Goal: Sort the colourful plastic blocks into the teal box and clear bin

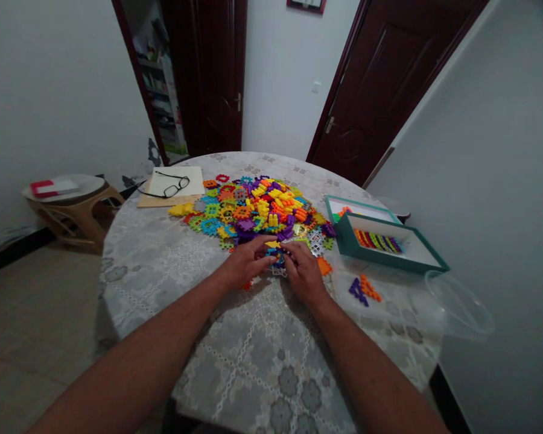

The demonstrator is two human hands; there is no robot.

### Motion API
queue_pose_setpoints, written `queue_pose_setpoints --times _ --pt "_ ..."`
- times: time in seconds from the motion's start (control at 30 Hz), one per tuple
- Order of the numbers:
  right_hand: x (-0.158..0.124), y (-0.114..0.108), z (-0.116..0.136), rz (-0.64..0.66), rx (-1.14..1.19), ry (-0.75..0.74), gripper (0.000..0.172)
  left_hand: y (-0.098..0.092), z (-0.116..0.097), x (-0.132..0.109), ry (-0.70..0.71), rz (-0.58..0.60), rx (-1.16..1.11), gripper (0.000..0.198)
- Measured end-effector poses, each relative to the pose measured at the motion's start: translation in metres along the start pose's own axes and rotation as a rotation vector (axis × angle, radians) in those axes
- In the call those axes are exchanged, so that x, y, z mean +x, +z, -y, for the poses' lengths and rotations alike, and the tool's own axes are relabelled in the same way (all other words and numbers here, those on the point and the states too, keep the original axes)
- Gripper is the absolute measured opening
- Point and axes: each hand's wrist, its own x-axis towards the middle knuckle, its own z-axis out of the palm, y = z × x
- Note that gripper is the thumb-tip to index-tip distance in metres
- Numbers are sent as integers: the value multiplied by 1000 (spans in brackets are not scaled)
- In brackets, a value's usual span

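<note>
At the near edge of a large pile of colourful interlocking plastic pieces (242, 212), I hold a small group of joined pieces between my hands. A yellow piece (272, 245) lies on top of this group, with blue parts (278, 260) under it. My left hand (248, 261) pinches the group from the left, thumb and fingers curled in. From the right, my right hand (304, 269) closes its fingertips on it. An orange square piece (324, 266) lies just beyond the right hand. The exact joins are hidden by my fingers.
Eyeglasses (171, 191) rest on paper at the left. On the right stand a green-rimmed box (389, 260) with a row of coloured pieces, a clear plastic container (457, 307), and purple (358, 292) and orange (370, 288) strips. A patterned cloth (248, 355) covers the round table.
</note>
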Motion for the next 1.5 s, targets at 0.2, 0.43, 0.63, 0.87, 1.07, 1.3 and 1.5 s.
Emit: queue_pose_setpoints --times 0.2,0.43,0.63,0.87,1.07,1.3,1.5 --pt "-3 5 4 84 89 39 35 -6 -3 3 53 -36 104 46" --pt "-9 11 11 165 -60 -157 34 -39 -6 12 -32 -385 -158 39" --pt "-12 31 28 388 -322 -163 30 -47 -14 13 -59 -470 -322 41" --pt "-8 19 11 119 -216 -71 24 -44 -13 9 -48 -226 -238 36" --pt "-2 1 -3 -105 -149 15 23 -36 -14 7 -65 -62 -124 31" --pt "2 -8 -2 -141 -152 -46 24 -32 -12 6 -79 0 -118 28" --pt "1 -12 5 -11 -108 -74 23 -20 -4 4 -34 88 1 24"
